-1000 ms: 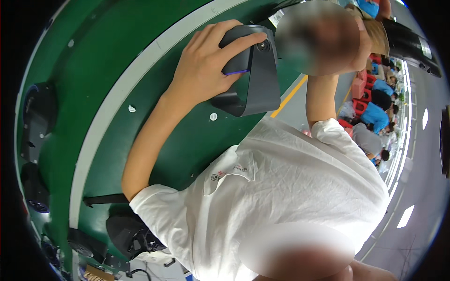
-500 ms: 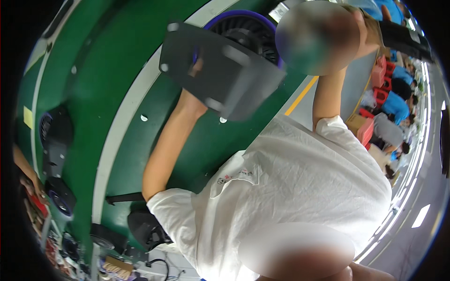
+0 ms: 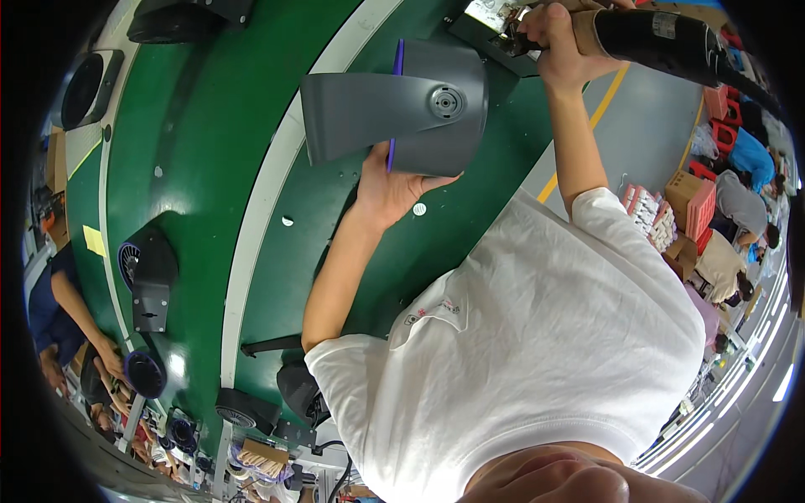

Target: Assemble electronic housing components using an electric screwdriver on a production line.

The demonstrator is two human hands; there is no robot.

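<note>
My left hand (image 3: 390,189) is closed on a dark grey desk fan (image 3: 444,134), its fingers on the underside of the round housing near the purple rim. The fan is turned sideways, so its bracket stand (image 3: 356,116) points left and the round pivot cap faces up at me. My right hand (image 3: 579,46) is wrapped round a thick black electric screwdriver (image 3: 658,40) with a cord at its rear. Its front end is beside a dark box with a shiny metal top (image 3: 495,50); the tip itself is hard to make out.
Several other fans lie on the green bench, including one fan (image 3: 151,285) on the left and another fan (image 3: 247,411) at lower left. A white strip (image 3: 251,243) runs along the bench. A co-worker's arm (image 3: 84,318) reaches in at far left. Cartons (image 3: 692,201) stand at right.
The fan has been turned: its flat base faced me before, now the bracket's side and pivot do. My right hand and the screwdriver now show beside the dark box. The view has shifted.
</note>
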